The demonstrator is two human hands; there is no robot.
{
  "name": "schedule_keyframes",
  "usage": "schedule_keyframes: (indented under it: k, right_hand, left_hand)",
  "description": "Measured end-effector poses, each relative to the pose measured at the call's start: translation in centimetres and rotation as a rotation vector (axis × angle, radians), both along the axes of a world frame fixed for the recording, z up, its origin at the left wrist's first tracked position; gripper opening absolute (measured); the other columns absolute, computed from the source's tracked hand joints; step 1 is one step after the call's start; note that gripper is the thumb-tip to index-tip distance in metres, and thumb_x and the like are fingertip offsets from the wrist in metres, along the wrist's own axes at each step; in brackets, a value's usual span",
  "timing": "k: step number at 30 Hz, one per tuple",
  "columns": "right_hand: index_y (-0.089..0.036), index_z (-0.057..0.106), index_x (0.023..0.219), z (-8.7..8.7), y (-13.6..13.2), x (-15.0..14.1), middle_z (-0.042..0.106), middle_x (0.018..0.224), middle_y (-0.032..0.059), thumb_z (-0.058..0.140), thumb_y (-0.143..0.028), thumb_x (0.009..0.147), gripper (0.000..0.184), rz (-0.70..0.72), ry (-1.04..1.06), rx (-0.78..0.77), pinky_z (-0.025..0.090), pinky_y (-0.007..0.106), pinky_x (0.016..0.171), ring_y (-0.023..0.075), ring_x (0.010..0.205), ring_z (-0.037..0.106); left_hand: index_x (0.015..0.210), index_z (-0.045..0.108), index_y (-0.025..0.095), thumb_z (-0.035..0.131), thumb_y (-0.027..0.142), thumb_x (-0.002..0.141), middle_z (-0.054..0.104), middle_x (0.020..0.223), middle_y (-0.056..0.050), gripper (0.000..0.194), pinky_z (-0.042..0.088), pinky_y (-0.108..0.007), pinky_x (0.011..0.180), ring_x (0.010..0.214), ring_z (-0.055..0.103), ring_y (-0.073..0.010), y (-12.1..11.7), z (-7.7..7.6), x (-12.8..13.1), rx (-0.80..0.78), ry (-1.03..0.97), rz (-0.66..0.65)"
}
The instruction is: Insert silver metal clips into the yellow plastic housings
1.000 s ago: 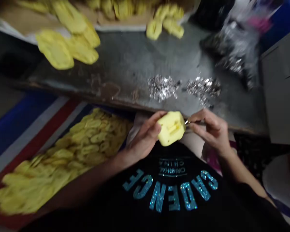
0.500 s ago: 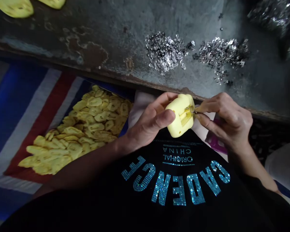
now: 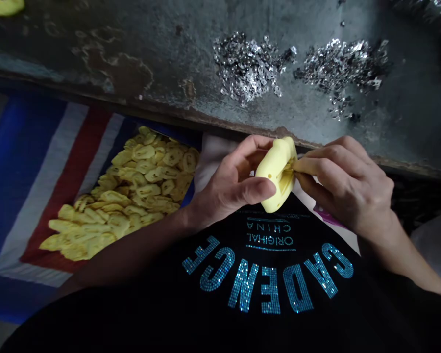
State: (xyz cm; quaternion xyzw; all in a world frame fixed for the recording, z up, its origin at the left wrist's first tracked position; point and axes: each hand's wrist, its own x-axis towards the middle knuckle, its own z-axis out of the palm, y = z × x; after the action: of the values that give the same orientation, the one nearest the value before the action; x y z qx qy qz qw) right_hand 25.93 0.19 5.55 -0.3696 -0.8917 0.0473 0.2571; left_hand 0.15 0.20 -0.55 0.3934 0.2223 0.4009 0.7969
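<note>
My left hand [image 3: 231, 189] grips a pale yellow plastic shell [image 3: 274, 169] with a recess and small round holes, thumb along its near side. The shell is held up in front of the bench edge, tilted so that its recess faces right. The fingers of my right hand [image 3: 349, 184] are pinched together at that recess. A small metal piece showed between them a moment ago; now the fingertips and the shell wall hide it. On the bench beyond lie two piles of small shiny metal pieces, a left pile [image 3: 248, 68] and a right pile [image 3: 341, 71].
The worn metal bench [image 3: 183, 44] runs across the top, its edge just beyond my hands. At lower left, many yellow plastic parts [image 3: 132, 196] are heaped on striped fabric [image 3: 53, 181]. Another yellow part [image 3: 3, 6] lies at the bench's far left.
The shell has turned, so its recess now faces more toward my right hand. My right fingers have moved in against the recess, covering the metal piece. The view has shifted slightly.
</note>
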Motion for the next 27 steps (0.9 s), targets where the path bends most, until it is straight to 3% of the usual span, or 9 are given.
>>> schedule_keyframes:
  k: [6,11,15,20,23,27]
  right_hand:
    - [-0.029,0.076,0.130,0.2,-0.5,-0.3,0.086,0.111,0.0028,0.075,-0.013,0.112,0.024,-0.010,-0.002,-0.016,0.068,0.041,0.082,0.0224,0.092,0.076]
    - [-0.025,0.077,0.127,-0.1,-0.9,-0.2,0.088,0.114,0.0043,0.079,-0.007,0.108,0.026,-0.051,0.189,-0.076,0.068,0.041,0.087,0.0217,0.095,0.079]
    - [-0.030,0.081,0.122,-2.0,-0.3,0.5,0.086,0.111,0.0018,0.088,-0.027,0.107,0.017,-0.194,0.410,-0.342,0.068,0.042,0.088,0.0237,0.101,0.082]
    - [-0.037,0.076,0.140,-3.9,1.4,1.2,0.084,0.144,0.0039,0.097,-0.059,0.097,0.053,-0.140,0.632,-0.859,0.076,0.043,0.092,0.0281,0.121,0.086]
    - [-0.036,0.077,0.135,-3.5,2.1,1.0,0.085,0.142,0.0023,0.101,-0.059,0.091,0.055,-0.101,0.708,-0.998,0.076,0.042,0.093,0.0268,0.117,0.087]
    - [-0.034,0.076,0.129,-3.3,2.5,0.3,0.085,0.133,0.0005,0.104,-0.048,0.085,0.054,-0.100,0.753,-1.062,0.075,0.043,0.097,0.0262,0.113,0.086]
  left_hand:
    - [0.141,0.069,0.027,0.098,0.066,0.093,0.084,0.141,-0.009,0.069,0.069,-0.036,0.096,0.124,0.085,-0.0301,-0.1,0.4,0.3,-0.056,-0.001,0.012]
    - [0.147,0.069,0.028,0.102,0.066,0.088,0.085,0.138,-0.008,0.077,0.071,-0.035,0.094,0.119,0.086,-0.0286,-0.1,0.0,0.3,-0.077,-0.012,0.035]
    - [0.148,0.068,0.030,0.106,0.068,0.081,0.084,0.143,-0.008,0.086,0.072,-0.035,0.094,0.125,0.085,-0.0305,0.0,-0.2,0.0,-0.011,0.078,0.026]
    - [0.153,0.067,0.033,0.112,0.059,0.076,0.078,0.158,-0.007,0.093,0.074,-0.040,0.103,0.150,0.076,-0.0388,0.0,0.5,0.2,0.231,0.234,0.069]
    - [0.155,0.067,0.034,0.112,0.058,0.077,0.076,0.159,-0.006,0.092,0.074,-0.045,0.108,0.152,0.074,-0.0395,-0.3,0.9,0.5,0.305,0.296,0.108]
    - [0.158,0.066,0.037,0.111,0.055,0.078,0.067,0.170,-0.008,0.094,0.076,-0.046,0.106,0.158,0.068,-0.0403,-0.8,1.0,0.8,0.313,0.359,0.122]
